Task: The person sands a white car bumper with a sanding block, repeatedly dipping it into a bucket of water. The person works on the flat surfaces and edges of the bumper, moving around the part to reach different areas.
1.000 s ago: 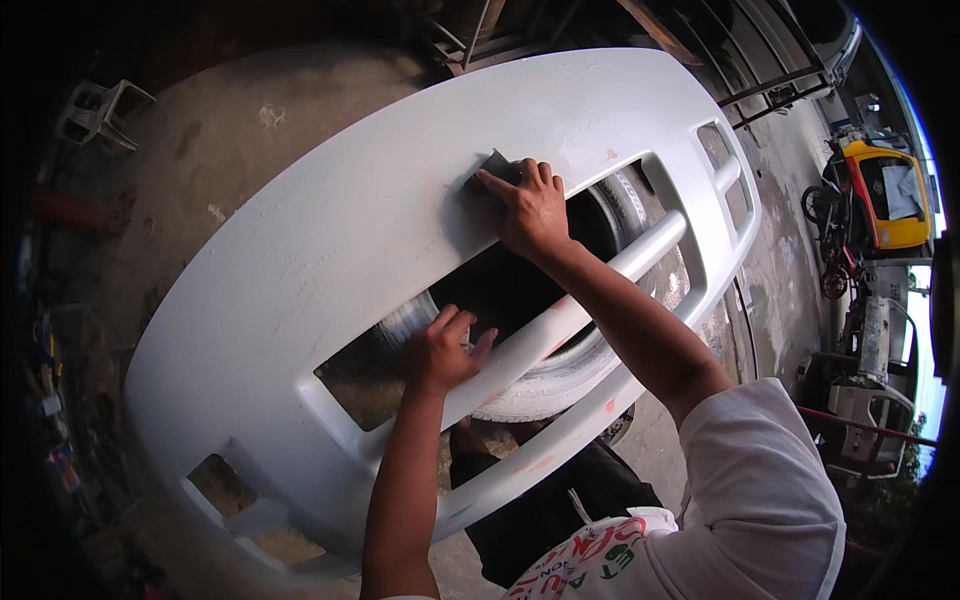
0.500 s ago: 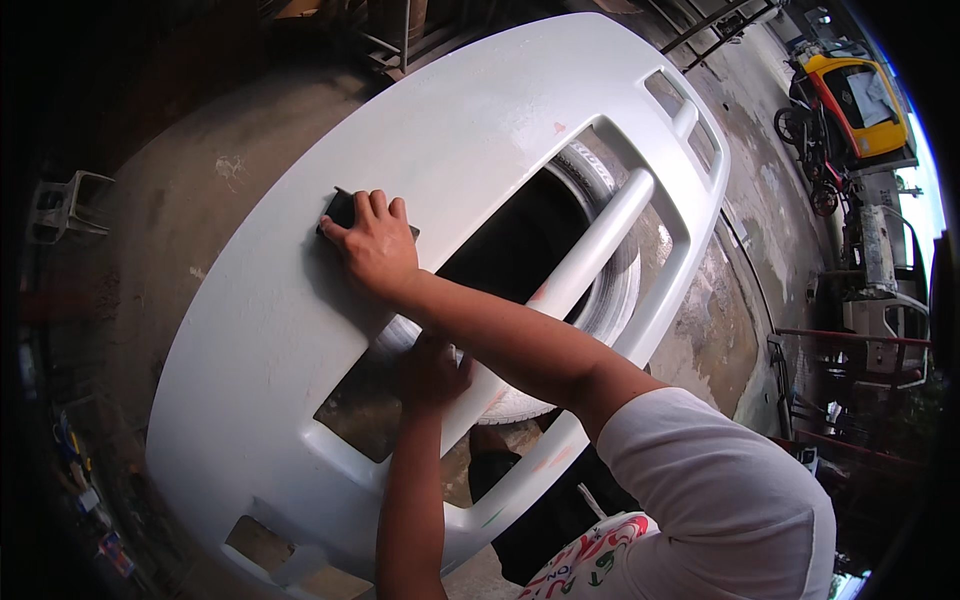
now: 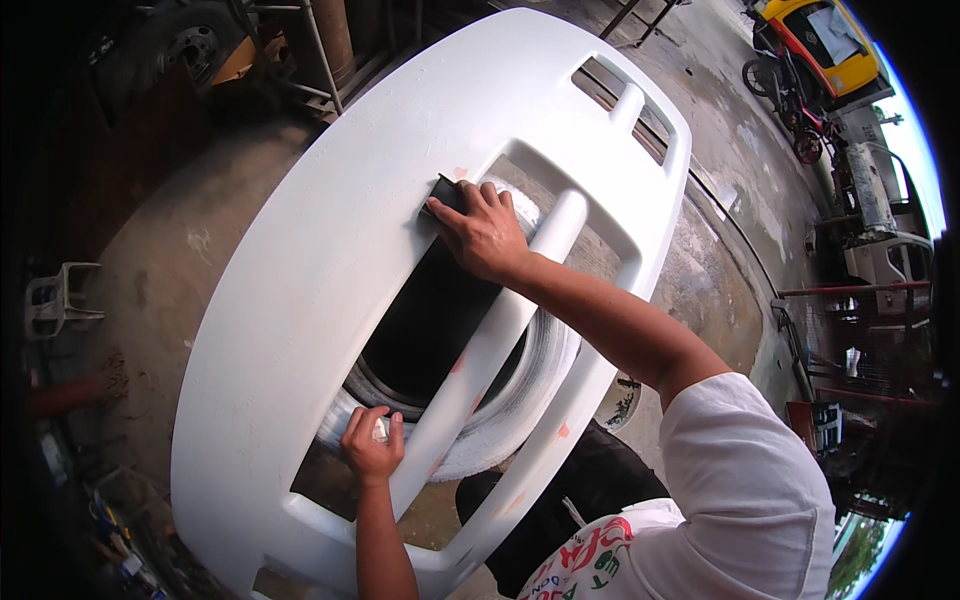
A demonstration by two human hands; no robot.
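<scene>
A large white car bumper (image 3: 300,250) lies across the view, with long openings and a central bar. My right hand (image 3: 485,230) presses a piece of black sandpaper (image 3: 443,195) on its surface, at the upper edge of the big middle opening. Its fingers bend over the sandpaper and hide part of it. Lower down, over the near-left end of that opening, my left hand (image 3: 372,445) is curled round a small whitish thing (image 3: 381,429), mostly covered by the fingers. Reddish-orange patches show on the bumper beside the openings and on the bar.
Beneath the bumper lies a tyre (image 3: 545,375) coated in white. A white plastic stool (image 3: 62,300) stands at the left. Metal stands and a wheel (image 3: 190,52) are at the far left. A motorcycle (image 3: 785,95) and a yellow vehicle (image 3: 825,45) are at the far right.
My right hand has slid the sandpaper up and right along the bumper, to the opening's edge. My left hand has moved down and left. The whole view has shifted somewhat.
</scene>
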